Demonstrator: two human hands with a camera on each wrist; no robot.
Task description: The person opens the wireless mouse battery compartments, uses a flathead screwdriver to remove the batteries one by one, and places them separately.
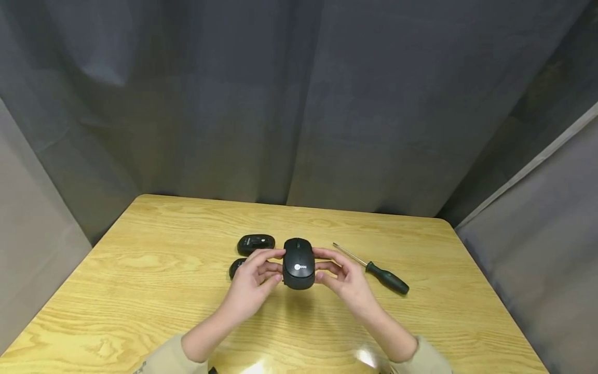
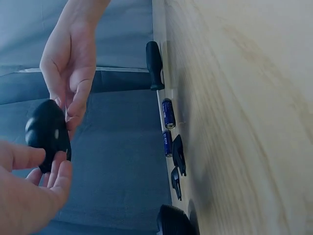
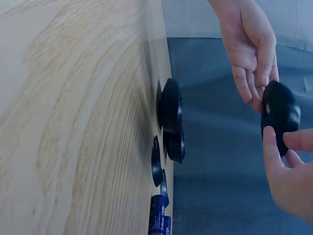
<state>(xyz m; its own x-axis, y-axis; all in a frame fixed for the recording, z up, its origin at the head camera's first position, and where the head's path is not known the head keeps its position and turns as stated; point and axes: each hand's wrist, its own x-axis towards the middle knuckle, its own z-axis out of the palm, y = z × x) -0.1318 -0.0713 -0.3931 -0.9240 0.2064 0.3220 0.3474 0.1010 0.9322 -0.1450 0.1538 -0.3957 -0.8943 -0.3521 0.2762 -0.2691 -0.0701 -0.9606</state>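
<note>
A black computer mouse (image 1: 299,263) with a white logo is held up off the table between both hands. My left hand (image 1: 249,283) grips its left side, with the thumb near the rear and fingers along the flank. On the opposite side, my right hand (image 1: 348,283) pinches it between thumb and fingers. Both wrist views show the mouse (image 2: 49,129) (image 3: 279,115) well away from the tabletop. Its underside is hidden in the head view.
Two more black mice (image 1: 256,243) (image 1: 236,267) lie behind the left hand, one partly covered by it. A screwdriver (image 1: 388,278) lies right of the hands. Two blue batteries (image 2: 168,113) (image 2: 167,143) and two thin black pieces (image 2: 179,155) (image 2: 176,182) rest on the wooden table (image 1: 154,249).
</note>
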